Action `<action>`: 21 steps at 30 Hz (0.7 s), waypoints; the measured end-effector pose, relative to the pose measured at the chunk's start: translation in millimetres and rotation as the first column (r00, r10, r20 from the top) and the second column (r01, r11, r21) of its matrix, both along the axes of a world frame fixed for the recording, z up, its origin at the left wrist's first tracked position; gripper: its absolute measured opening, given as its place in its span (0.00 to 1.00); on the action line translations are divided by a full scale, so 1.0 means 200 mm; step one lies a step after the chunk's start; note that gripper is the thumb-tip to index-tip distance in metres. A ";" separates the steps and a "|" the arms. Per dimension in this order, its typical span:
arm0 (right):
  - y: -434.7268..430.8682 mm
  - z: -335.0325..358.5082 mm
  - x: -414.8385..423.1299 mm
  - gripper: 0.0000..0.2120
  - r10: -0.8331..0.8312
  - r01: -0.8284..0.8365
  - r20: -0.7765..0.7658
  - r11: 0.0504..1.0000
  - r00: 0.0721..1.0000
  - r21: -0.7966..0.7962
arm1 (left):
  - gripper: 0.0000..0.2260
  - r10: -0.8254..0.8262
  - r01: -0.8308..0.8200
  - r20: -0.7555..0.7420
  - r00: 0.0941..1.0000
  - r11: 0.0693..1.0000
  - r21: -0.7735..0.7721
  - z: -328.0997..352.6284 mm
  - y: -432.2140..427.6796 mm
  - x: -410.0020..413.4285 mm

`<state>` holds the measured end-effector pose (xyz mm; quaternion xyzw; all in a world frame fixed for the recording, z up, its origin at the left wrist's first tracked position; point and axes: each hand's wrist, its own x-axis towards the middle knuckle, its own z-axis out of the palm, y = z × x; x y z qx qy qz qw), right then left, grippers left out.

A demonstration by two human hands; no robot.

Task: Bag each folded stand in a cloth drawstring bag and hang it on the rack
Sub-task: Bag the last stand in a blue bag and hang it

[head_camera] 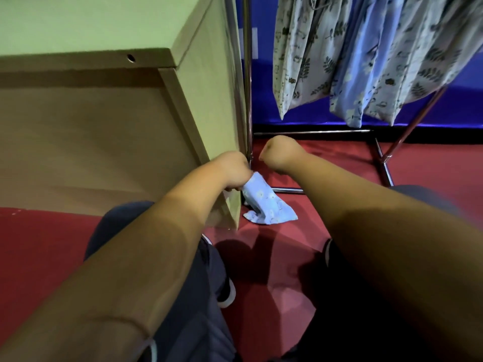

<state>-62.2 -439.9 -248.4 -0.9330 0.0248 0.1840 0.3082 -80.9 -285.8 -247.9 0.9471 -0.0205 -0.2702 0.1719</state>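
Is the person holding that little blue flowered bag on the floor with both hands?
No, only the left hand grips the blue flowered cloth bag on the red floor; the right hand is apart from it.

Crumpled light-blue floral cloth bag (264, 205), lower end on red floor (339, 165); patterned bags (366, 61) hanging from metal rack (247, 74)

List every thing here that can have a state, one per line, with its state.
left hand: grips the blue bag
blue bag: crumpled, lower end on the floor
right hand: bent down, fingers hidden
rack: upright
printed bags: hanging from the rack
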 end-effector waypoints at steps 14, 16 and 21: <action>0.12 0.94 -0.02 0.10 -0.128 0.004 0.202 0.854 0.971 0.520 | 0.14 0.051 -0.057 -0.026 0.998 0.845 -0.531 0.96 0.20 -0.20; 0.15 1.04 -0.01 0.09 -0.105 -0.040 0.251 0.858 0.962 0.513 | 0.13 0.019 -0.008 0.015 1.000 0.848 -0.530 1.08 0.23 -0.22; 0.23 1.25 0.05 0.09 -0.067 -0.101 0.301 0.854 0.951 0.511 | 0.10 0.140 0.004 0.203 0.969 0.815 -0.579 1.38 0.31 -0.17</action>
